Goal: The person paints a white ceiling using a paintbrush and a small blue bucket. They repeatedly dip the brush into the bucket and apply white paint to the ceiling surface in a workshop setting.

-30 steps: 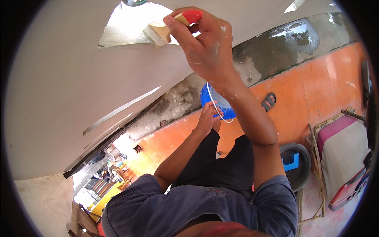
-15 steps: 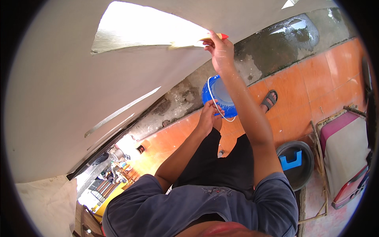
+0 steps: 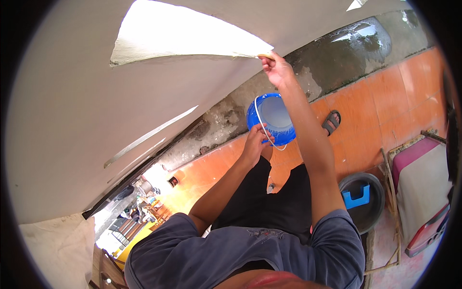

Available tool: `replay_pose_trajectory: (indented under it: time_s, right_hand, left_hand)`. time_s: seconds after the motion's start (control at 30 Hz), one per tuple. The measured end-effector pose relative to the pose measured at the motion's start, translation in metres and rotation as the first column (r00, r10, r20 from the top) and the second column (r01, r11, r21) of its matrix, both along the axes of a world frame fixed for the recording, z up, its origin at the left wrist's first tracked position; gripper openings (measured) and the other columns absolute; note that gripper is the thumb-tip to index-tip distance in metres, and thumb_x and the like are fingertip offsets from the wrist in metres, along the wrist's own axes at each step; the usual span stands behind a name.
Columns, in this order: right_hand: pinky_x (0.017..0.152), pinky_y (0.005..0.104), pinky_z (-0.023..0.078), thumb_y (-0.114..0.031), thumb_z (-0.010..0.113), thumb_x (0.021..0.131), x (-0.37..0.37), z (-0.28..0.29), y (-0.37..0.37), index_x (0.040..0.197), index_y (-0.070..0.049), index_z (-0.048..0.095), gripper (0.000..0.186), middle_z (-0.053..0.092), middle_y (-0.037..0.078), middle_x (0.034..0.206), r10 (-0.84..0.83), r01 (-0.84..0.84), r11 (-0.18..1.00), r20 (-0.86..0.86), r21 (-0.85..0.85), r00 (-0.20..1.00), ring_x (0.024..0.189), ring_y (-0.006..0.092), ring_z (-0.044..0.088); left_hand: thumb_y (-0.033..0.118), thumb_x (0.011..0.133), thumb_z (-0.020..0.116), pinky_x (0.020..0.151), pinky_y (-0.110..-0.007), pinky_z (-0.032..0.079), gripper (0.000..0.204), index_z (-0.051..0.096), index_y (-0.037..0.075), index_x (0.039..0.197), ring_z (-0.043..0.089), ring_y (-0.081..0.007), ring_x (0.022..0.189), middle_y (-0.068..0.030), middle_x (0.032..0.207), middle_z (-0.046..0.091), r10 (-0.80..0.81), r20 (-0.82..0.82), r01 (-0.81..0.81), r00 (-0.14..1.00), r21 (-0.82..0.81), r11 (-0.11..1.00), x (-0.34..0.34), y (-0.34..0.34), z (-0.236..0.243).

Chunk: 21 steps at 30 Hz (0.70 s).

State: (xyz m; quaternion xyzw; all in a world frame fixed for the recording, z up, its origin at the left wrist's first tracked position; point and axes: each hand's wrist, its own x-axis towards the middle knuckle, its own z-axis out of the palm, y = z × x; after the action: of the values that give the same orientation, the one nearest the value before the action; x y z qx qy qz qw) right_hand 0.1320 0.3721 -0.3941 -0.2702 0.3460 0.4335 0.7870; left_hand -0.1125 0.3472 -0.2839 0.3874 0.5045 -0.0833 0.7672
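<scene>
My right hand is closed around a paintbrush at the right end of a brightly lit patch on the pale wall. Only a short piece of the brush shows; its bristles are lost in the glare. Below it hangs or stands a blue bucket with whitish liquid inside; which of the two, I cannot tell. The fingers of my left hand are curled at the bucket's white handle, against its near rim.
Wet concrete runs along the wall's foot beside orange tiles. A sandalled foot is on the tiles. At right are a dark basin with a blue plastic piece and a wooden frame. Furniture stands at lower left.
My right hand has moved right and slightly down with the paintbrush, whose red end no longer shows. My left hand stays at the bucket's handle.
</scene>
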Motion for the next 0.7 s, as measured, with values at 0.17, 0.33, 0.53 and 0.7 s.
replay_pose_trajectory:
  time_s: [0.17, 0.33, 0.53, 0.7]
  right_hand:
    - [0.053, 0.0176, 0.044, -0.012, 0.060, 0.097, 0.009, 0.093, 0.031, 0.115, -0.001, 0.051, 0.023, 0.066, 0.018, 0.108, 0.045, -0.013, 0.872, -0.054, 0.490, 0.997, 0.071, 0.0099, 0.059]
    - [0.044, 0.0167, 0.035, -0.008, 0.063, 0.095, 0.025, 0.175, 0.064, 0.105, -0.004, 0.048, 0.018, 0.064, 0.016, 0.102, 0.003, -0.007, 0.770, 0.008, 0.638, 1.000, 0.064, 0.0063, 0.052]
    - [0.042, 0.0179, 0.029, -0.005, 0.058, 0.096, 0.036, 0.203, 0.089, 0.101, -0.001, 0.047, 0.013, 0.059, 0.015, 0.098, 0.051, -0.060, 0.807, 0.031, 0.588, 0.998, 0.059, 0.0045, 0.043]
    - [0.043, 0.0197, 0.030, -0.007, 0.055, 0.097, 0.026, 0.132, 0.081, 0.103, -0.001, 0.046, 0.013, 0.060, 0.015, 0.095, 0.004, -0.022, 0.834, 0.034, 0.551, 0.999, 0.058, 0.0064, 0.042]
  left_hand:
    - [0.011, 0.089, 0.042, 0.094, -0.043, 0.048, 0.041, 0.041, 0.003, 0.129, 0.058, -0.0256, 0.103, -0.0108, 0.106, 0.053, 0.018, -0.008, -0.018, 1.000, -0.001, 1.000, -0.001, 0.002, 0.000]
    - [0.012, 0.087, 0.045, 0.094, -0.043, 0.048, 0.042, 0.042, 0.003, 0.128, 0.058, -0.0251, 0.102, -0.0106, 0.105, 0.053, 0.021, -0.024, -0.021, 0.999, -0.007, 1.000, -0.002, 0.005, 0.004]
    - [0.008, 0.095, 0.042, 0.090, -0.039, 0.052, 0.034, 0.042, 0.002, 0.128, 0.059, -0.0240, 0.097, -0.0113, 0.103, 0.052, 0.045, 0.021, -0.044, 0.999, -0.017, 0.999, -0.003, 0.007, 0.006]
    - [0.009, 0.093, 0.042, 0.091, -0.041, 0.051, 0.036, 0.042, 0.002, 0.128, 0.059, -0.0245, 0.098, -0.0112, 0.105, 0.053, 0.065, 0.022, -0.065, 0.998, -0.024, 0.998, -0.006, 0.007, 0.005]
